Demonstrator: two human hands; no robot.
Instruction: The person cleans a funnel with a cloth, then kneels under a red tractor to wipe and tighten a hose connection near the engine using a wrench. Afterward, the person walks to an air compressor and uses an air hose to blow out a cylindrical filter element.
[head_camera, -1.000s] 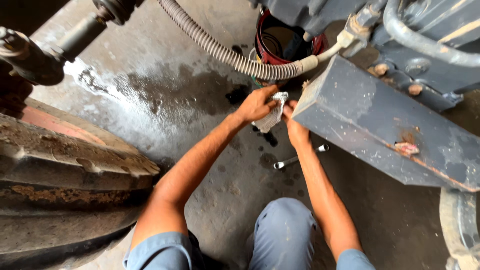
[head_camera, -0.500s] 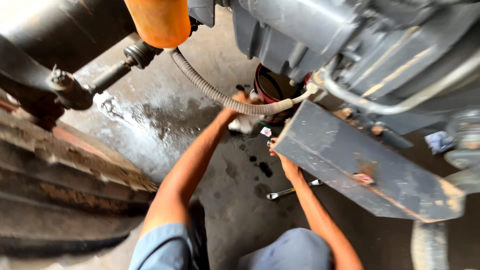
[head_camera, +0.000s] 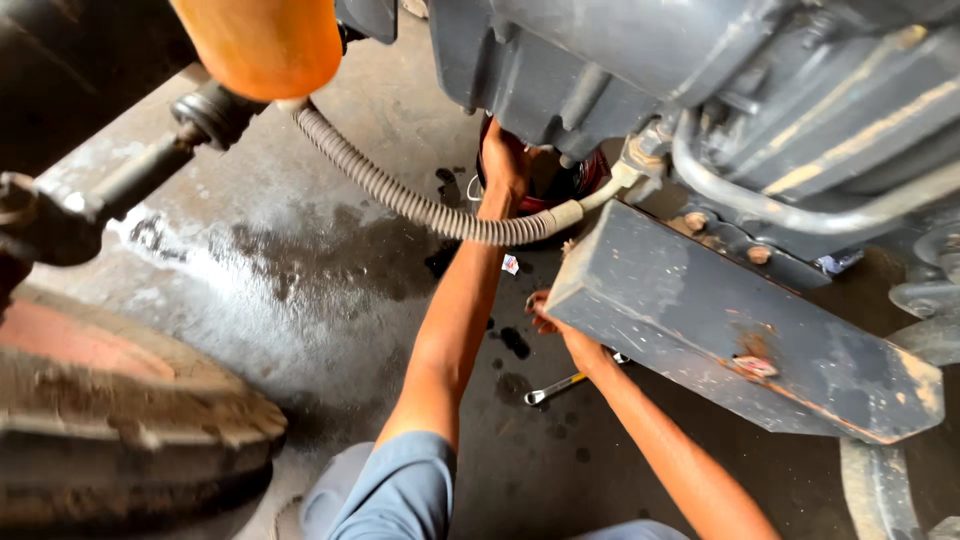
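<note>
Wrench (head_camera: 556, 385) lies on the oil-spotted floor (head_camera: 300, 290), near the right forearm. Right hand (head_camera: 548, 318) sits against the edge of the grey metal block (head_camera: 740, 330); finger grip can't be told. Farther up, left hand (head_camera: 503, 160) reaches over the corrugated hose (head_camera: 420, 205) to the engine underside (head_camera: 560, 90) above the red bucket (head_camera: 585, 180); fingers hidden.

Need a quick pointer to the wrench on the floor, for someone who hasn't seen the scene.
Start at the big grey steel block hanging under the machine, its face marked with rust spots. Just below its lower left edge, beside the right forearm, a small wrench lies flat on the oil-stained concrete floor. It is the only bright, shiny metal thing among dark oil spots.
</note>
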